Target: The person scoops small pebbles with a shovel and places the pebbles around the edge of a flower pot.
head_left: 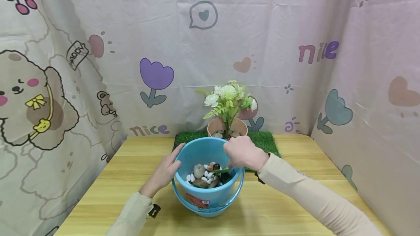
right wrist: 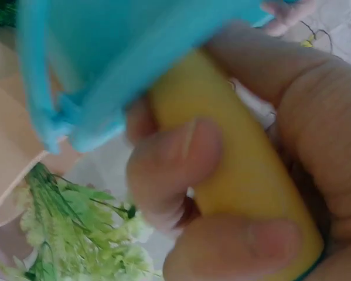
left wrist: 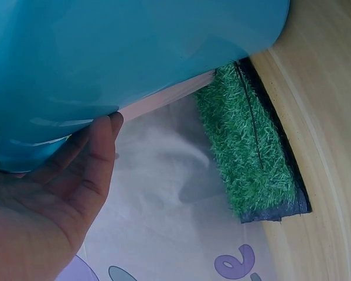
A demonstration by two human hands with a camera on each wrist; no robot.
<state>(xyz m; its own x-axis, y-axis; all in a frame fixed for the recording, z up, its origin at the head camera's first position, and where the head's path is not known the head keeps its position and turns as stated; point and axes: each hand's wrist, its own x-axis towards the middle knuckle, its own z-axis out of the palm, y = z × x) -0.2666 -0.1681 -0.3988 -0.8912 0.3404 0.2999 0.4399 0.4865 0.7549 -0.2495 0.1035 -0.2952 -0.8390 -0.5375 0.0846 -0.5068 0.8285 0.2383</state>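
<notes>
A blue bucket stands on the table, with white pebbles and larger stones inside. My left hand holds the bucket's left side at the rim; in the left wrist view its fingers lie against the blue wall. At the right of the rim, my right hand grips a small shovel by its thick yellow handle, fingers wrapped round it. The shovel's green end reaches down among the stones, partly hidden by the hand and bucket.
Behind the bucket, a pinkish pot with white flowers and green leaves stands on an artificial grass mat. The bucket's handle hangs down in front. A wooden table lies beneath, with printed cloth around it.
</notes>
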